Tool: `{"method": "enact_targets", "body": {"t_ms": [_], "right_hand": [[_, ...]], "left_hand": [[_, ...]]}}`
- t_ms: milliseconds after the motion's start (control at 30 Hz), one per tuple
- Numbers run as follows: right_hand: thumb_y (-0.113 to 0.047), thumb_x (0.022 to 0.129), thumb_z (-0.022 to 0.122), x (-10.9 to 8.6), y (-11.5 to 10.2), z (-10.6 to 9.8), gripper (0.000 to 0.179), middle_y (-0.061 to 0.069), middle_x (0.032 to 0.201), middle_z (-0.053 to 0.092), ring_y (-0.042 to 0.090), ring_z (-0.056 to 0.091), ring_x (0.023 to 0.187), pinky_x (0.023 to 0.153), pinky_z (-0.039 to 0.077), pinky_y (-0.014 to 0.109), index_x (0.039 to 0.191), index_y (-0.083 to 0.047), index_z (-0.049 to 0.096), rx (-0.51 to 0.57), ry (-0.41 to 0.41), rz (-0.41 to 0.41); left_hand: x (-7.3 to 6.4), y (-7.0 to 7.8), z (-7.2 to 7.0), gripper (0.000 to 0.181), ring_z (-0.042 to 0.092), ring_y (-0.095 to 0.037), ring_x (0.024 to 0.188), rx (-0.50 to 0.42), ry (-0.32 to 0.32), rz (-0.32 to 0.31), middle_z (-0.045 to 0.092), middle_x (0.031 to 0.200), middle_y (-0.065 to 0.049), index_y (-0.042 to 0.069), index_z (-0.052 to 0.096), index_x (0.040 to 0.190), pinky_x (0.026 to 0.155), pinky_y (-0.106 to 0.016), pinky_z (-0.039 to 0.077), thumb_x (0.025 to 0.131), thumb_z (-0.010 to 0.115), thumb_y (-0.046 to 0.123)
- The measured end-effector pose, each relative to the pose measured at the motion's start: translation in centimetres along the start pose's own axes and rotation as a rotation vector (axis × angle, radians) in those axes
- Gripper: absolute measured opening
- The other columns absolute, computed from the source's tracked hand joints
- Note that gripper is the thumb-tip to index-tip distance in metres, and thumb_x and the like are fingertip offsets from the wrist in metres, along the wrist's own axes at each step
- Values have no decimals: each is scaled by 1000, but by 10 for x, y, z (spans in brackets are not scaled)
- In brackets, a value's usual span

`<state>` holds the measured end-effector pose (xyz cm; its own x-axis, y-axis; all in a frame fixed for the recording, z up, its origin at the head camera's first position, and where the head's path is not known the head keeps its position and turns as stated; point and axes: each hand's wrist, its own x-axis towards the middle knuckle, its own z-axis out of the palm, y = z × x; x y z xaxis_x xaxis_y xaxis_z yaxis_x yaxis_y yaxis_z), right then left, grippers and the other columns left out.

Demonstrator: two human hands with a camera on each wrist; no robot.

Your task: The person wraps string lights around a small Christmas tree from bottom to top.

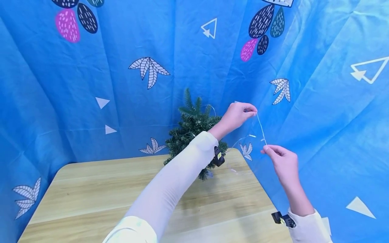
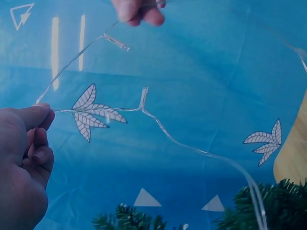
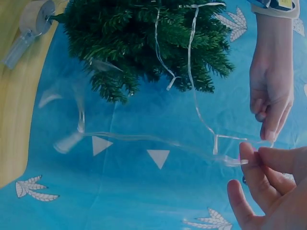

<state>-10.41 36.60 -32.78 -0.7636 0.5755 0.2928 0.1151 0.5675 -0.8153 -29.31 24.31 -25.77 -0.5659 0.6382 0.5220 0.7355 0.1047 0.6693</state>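
A thin clear string of fairy lights [image 2: 168, 132] with small clear bulbs [image 2: 144, 96] runs between both hands. My left hand [image 1: 238, 116] pinches the wire between thumb and fingertips, high to the right of a small green artificial Christmas tree [image 1: 194, 130]. Lower and further right, my right hand [image 1: 282, 163] pinches the same string, and a short stretch spans the gap. In the right wrist view, more of the string [image 3: 194, 72] hangs over the tree's branches. A loose loop [image 3: 139, 136] dangles blurred beside my right fingers. The left forearm hides part of the tree.
The tree stands at the back of a light wooden table [image 1: 106, 189], close to its right edge. Blue patterned cloth [image 1: 146, 111] hangs behind and to the right. A pale round piece [image 3: 36, 17] with a clear strip lies by the tree.
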Motion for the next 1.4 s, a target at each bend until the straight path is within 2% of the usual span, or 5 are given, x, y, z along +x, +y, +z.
{"method": "enact_targets", "body": {"t_ms": [433,667,867,1167,1400], "right_hand": [[-51,95,65,-6,4,1,48,-15,86,73,15,52,90,61,38,31,119,-11,74,19,0,8],[-50,93,68,-8,-4,9,43,-15,87,74,14,52,86,60,36,31,115,-13,76,67,30,-15],[-45,94,70,-9,-14,14,39,-13,87,75,12,56,92,62,36,30,114,-13,76,120,54,-46],[-44,93,71,-14,-17,28,41,-4,88,76,8,59,84,59,40,25,112,-9,76,140,26,-68],[-44,96,68,-19,-18,39,36,1,93,76,8,63,102,78,49,21,111,-12,77,118,-27,-76]], "left_hand": [[32,-8,-14,15,62,-6,101,-160,76,-93,73,107,7,17,76,107,84,-19,51,99,66,24],[55,5,-27,19,62,-7,104,-201,86,-146,72,111,6,15,75,113,87,-18,52,99,66,24],[70,13,-43,18,61,-6,107,-312,125,-158,71,114,5,16,75,112,90,-19,51,99,66,24],[68,-27,-59,19,62,-11,110,-321,154,-200,72,116,1,13,76,112,95,-26,52,99,66,23],[65,-55,-73,16,63,-15,107,-276,209,-226,73,113,-1,12,76,107,94,-31,52,99,66,21]]}}
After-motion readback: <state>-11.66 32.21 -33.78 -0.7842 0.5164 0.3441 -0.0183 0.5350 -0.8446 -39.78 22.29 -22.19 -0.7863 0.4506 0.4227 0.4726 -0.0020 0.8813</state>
